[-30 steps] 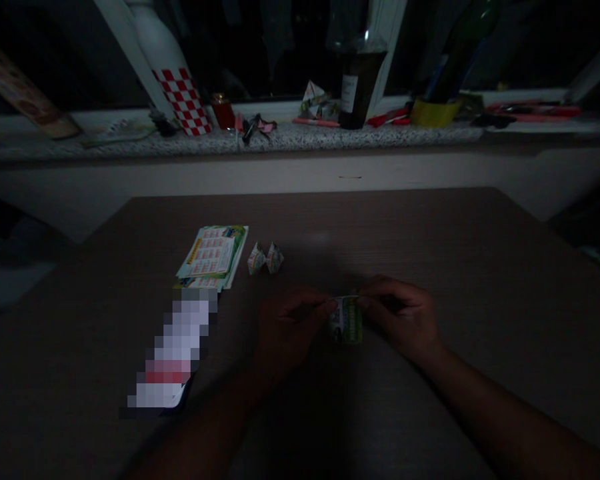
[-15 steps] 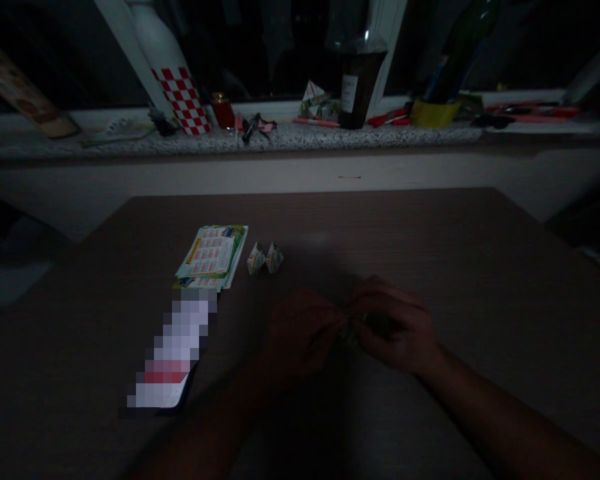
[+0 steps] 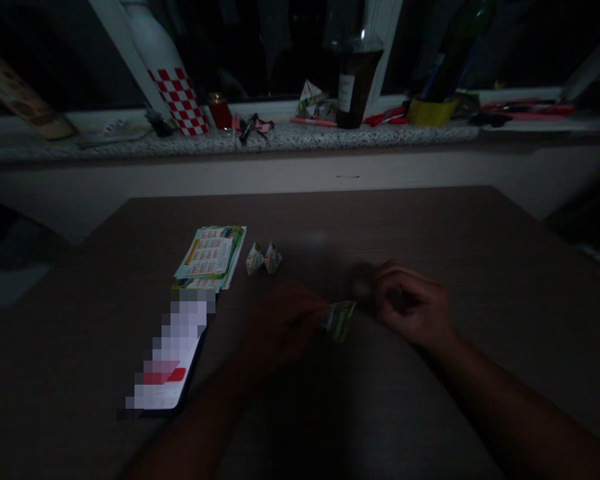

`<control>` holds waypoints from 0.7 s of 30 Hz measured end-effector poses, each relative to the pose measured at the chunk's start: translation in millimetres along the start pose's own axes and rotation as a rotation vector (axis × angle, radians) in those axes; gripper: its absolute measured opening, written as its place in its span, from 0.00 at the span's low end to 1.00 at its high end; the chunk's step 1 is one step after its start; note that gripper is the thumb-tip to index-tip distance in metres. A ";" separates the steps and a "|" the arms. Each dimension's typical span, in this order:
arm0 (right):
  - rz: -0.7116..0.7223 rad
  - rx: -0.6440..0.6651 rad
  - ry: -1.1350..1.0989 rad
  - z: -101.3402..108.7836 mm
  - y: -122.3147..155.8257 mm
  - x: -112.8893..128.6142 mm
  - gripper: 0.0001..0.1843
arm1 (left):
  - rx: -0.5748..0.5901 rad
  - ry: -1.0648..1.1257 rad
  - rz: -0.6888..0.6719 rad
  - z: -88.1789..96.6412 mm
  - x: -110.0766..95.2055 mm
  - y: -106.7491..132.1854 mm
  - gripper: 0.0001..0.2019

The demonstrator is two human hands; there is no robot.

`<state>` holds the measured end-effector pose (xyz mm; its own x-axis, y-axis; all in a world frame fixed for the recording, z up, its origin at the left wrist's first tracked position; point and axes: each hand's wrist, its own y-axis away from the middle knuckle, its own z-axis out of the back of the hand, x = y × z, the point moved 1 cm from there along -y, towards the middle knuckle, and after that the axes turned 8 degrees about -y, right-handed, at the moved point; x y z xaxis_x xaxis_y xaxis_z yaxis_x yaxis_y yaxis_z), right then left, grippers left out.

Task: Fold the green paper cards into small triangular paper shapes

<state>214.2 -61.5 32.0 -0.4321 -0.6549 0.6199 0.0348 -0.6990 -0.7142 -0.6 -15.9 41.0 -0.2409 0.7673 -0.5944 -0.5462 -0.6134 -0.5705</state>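
A small folded piece of printed paper (image 3: 341, 321), green and white, is pinched at its left edge by my left hand (image 3: 285, 323) above the table. My right hand (image 3: 413, 300) is just right of the paper, apart from it. Its fingers are curled in toward the thumb, and I see nothing in them; the light is dim and the fingertips are partly blurred. Beyond my left hand, two small folded paper shapes (image 3: 263, 259) stand side by side. To their left lies a stack of printed cards (image 3: 207, 257).
A phone (image 3: 167, 393) with a lit, partly blurred screen lies left of my left forearm on the brown table (image 3: 430, 227). Along the granite windowsill (image 3: 290, 139) stand a red-and-white checkered bottle (image 3: 177, 97), a dark cup (image 3: 355, 90), a green bottle (image 3: 453, 60) and small clutter.
My right hand has let go of the paper and moved right, away from it. My left hand has shifted slightly left, still holding the paper, which now shows more of its printed face.
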 end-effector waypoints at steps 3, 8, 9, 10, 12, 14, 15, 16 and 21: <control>-0.016 -0.003 -0.029 -2.0 0.3 3.7 0.06 | 0.002 0.017 0.035 0.4 1.2 0.1 0.04; 0.049 0.071 -0.109 -15.8 2.0 11.9 0.10 | 0.017 0.087 0.041 -6.3 -0.8 1.6 0.04; 0.062 0.073 -0.117 -17.3 2.3 12.2 0.10 | 0.026 0.098 0.052 -7.5 -1.0 1.9 0.04; 0.071 0.077 -0.119 -18.0 2.6 12.0 0.10 | 0.039 0.101 0.065 -8.4 -0.9 2.1 0.04; 0.076 0.092 -0.106 -17.8 3.1 11.1 0.10 | 0.051 0.083 0.092 -9.2 -0.5 2.1 0.03; 0.080 0.110 -0.086 -16.5 3.5 10.6 0.10 | 0.040 0.055 0.110 -8.9 0.0 1.6 0.03; 0.081 0.116 -0.078 -15.7 3.6 10.6 0.09 | 0.031 0.047 0.114 -8.5 0.1 1.3 0.03; 0.080 0.122 -0.071 -15.1 3.5 10.8 0.09 | 0.019 0.044 0.116 -8.1 0.2 1.0 0.03; 0.082 0.131 -0.065 -14.6 3.6 11.5 0.09 | -0.002 0.089 0.089 -6.8 -0.8 0.5 0.03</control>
<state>196.3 -67.4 31.8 -0.3637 -0.7255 0.5843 0.1865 -0.6713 -0.7174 4.8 -18.1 37.3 -0.2162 0.6898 -0.6910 -0.5241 -0.6791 -0.5139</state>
